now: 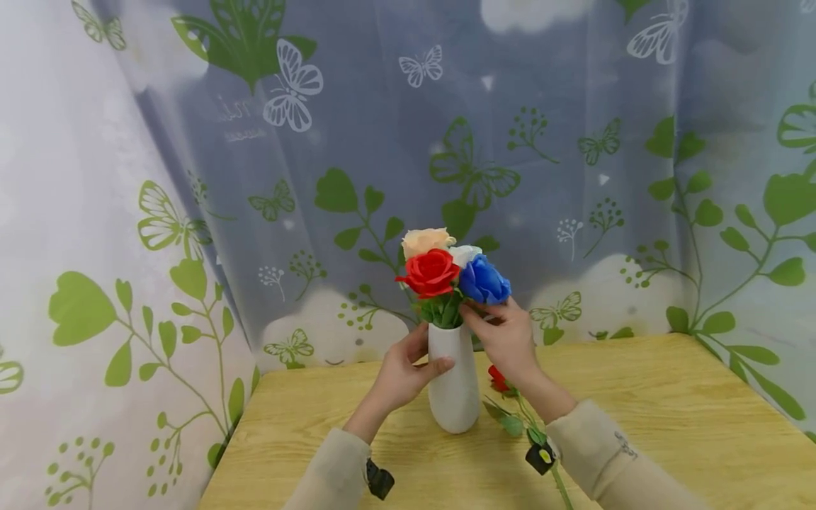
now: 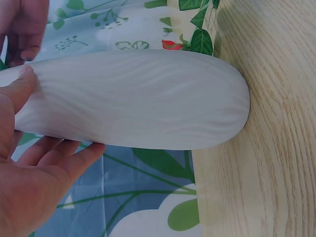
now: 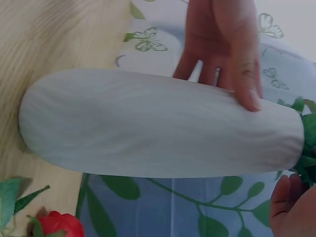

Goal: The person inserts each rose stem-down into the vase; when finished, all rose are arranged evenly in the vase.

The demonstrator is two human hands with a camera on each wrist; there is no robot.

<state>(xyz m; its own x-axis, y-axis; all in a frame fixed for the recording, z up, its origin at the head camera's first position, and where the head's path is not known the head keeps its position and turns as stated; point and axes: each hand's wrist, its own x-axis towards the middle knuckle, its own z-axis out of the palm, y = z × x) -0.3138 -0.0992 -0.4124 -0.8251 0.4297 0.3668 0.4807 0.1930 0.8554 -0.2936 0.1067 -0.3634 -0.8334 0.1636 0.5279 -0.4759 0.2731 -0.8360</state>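
A white vase (image 1: 454,397) stands upright on the wooden table, with several roses in its mouth. My left hand (image 1: 401,372) grips the vase's upper part, thumb in front and fingers round the other side, as the left wrist view confirms. Just above the rim, my right hand (image 1: 508,340) pinches the blue rose (image 1: 486,278) below its bloom; the fingertips are partly hidden among the leaves (image 3: 309,133). Beside it are a red rose (image 1: 431,273) in front, a peach rose (image 1: 426,241) behind and a white rose (image 1: 464,254), partly covered.
Another red rose (image 1: 498,379) lies on the table (image 1: 669,411) right of the vase, its leafy stem running toward the front under the right forearm. A patterned curtain (image 1: 382,127) hangs behind the table and along its sides.
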